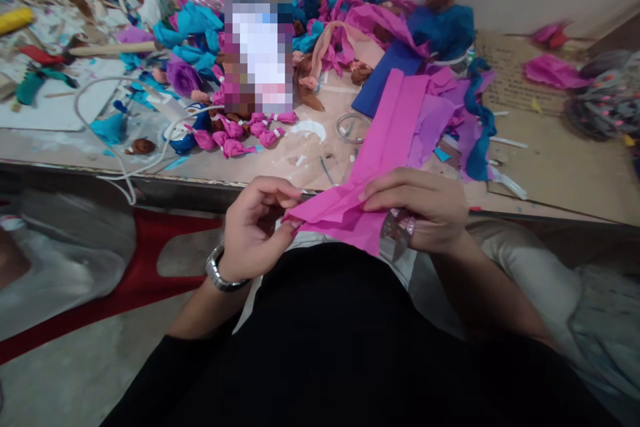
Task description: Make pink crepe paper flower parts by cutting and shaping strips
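Observation:
A long strip of bright pink crepe paper [385,140] runs from the table down to my lap. My left hand [255,227], with a metal watch on its wrist, pinches the paper's folded near end between thumb and fingers. My right hand [425,207] presses on the same folded end from the right, fingers closed over it, and also holds a roll of clear tape [397,230] beneath the palm. Both hands hover just in front of the table edge [200,181].
The table holds heaps of crepe paper in pink, purple, blue and teal [430,33], small twisted pink paper buds [235,140], a purple paper rose [183,75], a white cable [120,167], wooden sticks [113,48] and a tape ring [353,127]. A red stool [150,260] stands lower left.

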`<state>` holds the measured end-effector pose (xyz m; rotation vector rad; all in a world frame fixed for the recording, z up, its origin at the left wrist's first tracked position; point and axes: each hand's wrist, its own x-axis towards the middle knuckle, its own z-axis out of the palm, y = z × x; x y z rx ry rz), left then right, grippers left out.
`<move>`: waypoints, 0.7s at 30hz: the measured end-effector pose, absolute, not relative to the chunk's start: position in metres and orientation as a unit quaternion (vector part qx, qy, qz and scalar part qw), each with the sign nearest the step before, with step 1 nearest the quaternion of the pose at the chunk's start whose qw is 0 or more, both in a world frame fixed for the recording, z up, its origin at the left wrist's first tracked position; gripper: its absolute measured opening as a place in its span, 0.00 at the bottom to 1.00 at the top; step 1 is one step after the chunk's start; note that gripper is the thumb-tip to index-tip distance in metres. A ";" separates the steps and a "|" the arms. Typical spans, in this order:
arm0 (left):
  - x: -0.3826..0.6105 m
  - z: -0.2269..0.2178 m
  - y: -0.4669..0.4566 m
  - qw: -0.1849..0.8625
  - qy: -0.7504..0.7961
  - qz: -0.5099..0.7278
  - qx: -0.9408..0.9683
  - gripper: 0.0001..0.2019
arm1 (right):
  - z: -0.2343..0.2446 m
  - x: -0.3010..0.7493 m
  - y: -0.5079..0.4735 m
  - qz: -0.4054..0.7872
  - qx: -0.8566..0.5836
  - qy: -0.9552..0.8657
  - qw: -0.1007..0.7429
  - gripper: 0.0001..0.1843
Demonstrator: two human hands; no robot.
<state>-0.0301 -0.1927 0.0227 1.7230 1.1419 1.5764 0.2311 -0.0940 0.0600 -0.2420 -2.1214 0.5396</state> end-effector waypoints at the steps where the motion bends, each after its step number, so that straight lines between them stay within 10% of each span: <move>1: -0.032 0.021 -0.193 0.271 0.417 0.586 0.639 0.16 | 0.060 0.231 -0.095 0.224 -0.095 -0.856 0.456 0.04; 15: -0.007 0.020 -0.181 0.249 0.299 0.628 0.674 0.39 | 0.066 0.230 -0.101 0.247 -0.111 -0.856 0.441 0.17; 21: -0.006 0.015 -0.179 0.050 0.329 0.642 0.691 0.32 | 0.066 0.230 -0.099 0.258 -0.118 -0.847 0.450 0.16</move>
